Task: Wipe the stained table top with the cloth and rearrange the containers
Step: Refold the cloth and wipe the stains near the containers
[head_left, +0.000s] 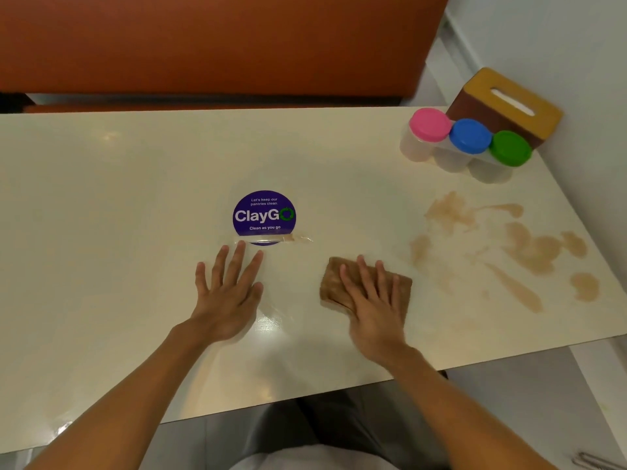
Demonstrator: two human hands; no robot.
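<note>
The right hand (373,300) is lying flat on the brown cloth (342,283), its grip spread wide with the fingers pressing down on the fabric rather than pinching it, so the cloth is sitting trapped between palm and desk (101,232). The left hand (227,293) is resting open on the bare desk just to the left of the cloth, fingers splayed and holding nothing, bracing the body. To wipe well, I judge the right hand should be keeping even downward pressure and sweeping rightward, since the brown stains (529,249) are lying well apart to the right of the grip, seemingly untouched. Just beyond the left fingertips a purple sticker (264,217) is showing. Farther off, beyond the stains, three containers with pink (430,125), blue (470,135) and green lids (511,148) are standing in a row, touching a tissue box (509,103).
</note>
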